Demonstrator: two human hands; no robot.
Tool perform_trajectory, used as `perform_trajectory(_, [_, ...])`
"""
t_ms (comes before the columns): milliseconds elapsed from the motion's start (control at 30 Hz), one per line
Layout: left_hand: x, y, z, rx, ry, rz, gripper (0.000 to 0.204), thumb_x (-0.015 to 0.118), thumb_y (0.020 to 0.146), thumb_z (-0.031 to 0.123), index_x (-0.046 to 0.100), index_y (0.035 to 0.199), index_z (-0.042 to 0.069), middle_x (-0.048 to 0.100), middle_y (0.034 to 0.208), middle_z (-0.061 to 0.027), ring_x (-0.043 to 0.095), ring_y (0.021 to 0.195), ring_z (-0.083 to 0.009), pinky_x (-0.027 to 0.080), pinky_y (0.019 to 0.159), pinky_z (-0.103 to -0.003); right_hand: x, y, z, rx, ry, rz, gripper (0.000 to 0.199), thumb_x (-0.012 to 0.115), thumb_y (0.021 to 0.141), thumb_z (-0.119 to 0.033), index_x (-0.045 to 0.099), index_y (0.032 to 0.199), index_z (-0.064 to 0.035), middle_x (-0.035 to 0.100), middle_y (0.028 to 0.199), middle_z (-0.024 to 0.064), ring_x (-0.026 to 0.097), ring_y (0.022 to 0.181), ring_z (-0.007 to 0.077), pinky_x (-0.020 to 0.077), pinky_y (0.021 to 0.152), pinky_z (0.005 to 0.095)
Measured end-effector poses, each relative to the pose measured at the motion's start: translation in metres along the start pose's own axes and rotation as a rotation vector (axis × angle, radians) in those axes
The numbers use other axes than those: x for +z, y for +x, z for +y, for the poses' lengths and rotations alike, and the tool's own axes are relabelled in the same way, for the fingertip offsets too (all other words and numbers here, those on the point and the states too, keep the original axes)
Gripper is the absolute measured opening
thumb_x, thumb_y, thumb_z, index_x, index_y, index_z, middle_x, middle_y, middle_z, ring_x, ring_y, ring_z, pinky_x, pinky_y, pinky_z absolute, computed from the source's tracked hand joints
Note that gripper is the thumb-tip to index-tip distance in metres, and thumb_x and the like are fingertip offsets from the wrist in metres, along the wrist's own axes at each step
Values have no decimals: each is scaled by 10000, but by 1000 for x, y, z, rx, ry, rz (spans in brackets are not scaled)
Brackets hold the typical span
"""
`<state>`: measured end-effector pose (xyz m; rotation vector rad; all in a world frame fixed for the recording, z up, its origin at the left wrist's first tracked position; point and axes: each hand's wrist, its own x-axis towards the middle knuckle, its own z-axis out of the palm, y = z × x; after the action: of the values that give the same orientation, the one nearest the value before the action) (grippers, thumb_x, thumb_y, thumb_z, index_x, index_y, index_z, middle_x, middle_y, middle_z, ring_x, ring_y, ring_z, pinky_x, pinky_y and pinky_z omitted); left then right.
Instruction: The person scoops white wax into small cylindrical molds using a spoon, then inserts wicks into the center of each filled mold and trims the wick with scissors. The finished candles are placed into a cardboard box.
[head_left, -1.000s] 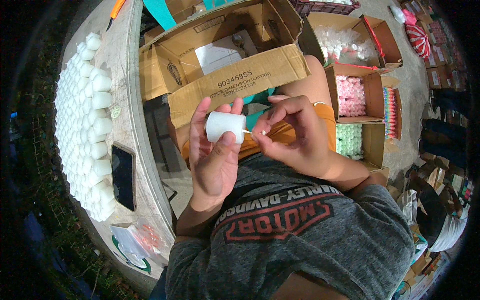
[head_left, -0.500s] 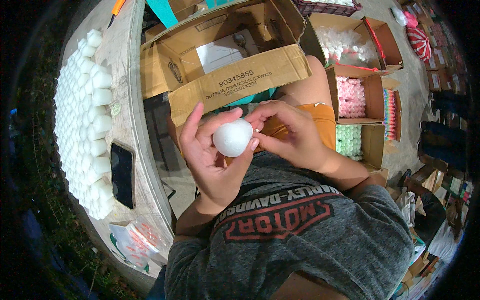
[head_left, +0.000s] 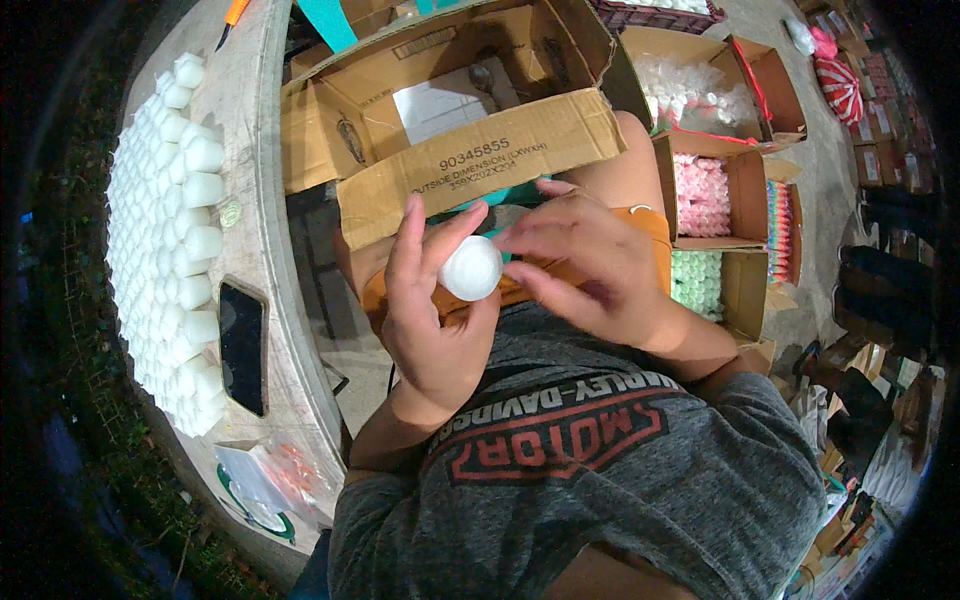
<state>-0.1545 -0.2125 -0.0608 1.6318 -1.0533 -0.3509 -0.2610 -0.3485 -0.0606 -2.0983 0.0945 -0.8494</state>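
The left hand (head_left: 435, 325) grips one white candle (head_left: 470, 272) between its thumb and fingers. The candle sits between the two hands, its round end visible. The right hand (head_left: 590, 265) is just beside it, thumb and fingers parted; whether a fingertip touches it, I cannot tell. Beyond both hands stands an open carton (head_left: 480, 165).

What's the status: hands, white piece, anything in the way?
Left hand holding white piece, round end toward camera. Right hand open beside it, contact unclear. Open carton beyond both hands, not between them.
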Motion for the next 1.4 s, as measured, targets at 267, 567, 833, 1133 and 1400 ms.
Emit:
perform_trajectory(267, [0,-1,-3,88,294,13,749,589,712,-116,240,1365,-2,547,1223,-135,526,1087,-223,368,965,-302,12,-3,-4,-41,-108,29,203,708,704,-92,636,891,-62,598,857,67,586,818,246,438,892,432])
perform_trajectory(567, [4,7,5,241,603,68,596,604,747,-93,378,1294,-21,642,1085,-82,593,912,-228,431,836,-295,15,-2,-3,45,-58,40,194,707,676,-95,563,798,-48,568,793,89,569,785,284,449,848,420])
perform_trajectory(833, [0,2,5,208,654,1,668,615,735,-30,322,1334,0,607,1168,-46,536,1026,-245,351,932,-335,17,3,-1,12,-108,-13,214,671,688,-99,513,800,-8,502,759,147,524,754,346,426,714,410])
perform_trajectory(1133, [-1,1,7,182,831,50,648,618,753,18,339,1336,47,614,1152,48,534,1044,-173,291,992,-361,9,2,-3,52,-107,-50,223,669,687,-99,509,819,-16,518,788,138,523,766,335,425,721,400])
perform_trajectory(1400, [-4,2,13,131,752,-3,725,634,708,6,304,1352,49,597,1189,-12,525,1086,-191,260,1013,-383,2,6,-10,133,46,-52,231,691,739,-121,580,924,-40,581,824,100,566,774,279,445,759,385])
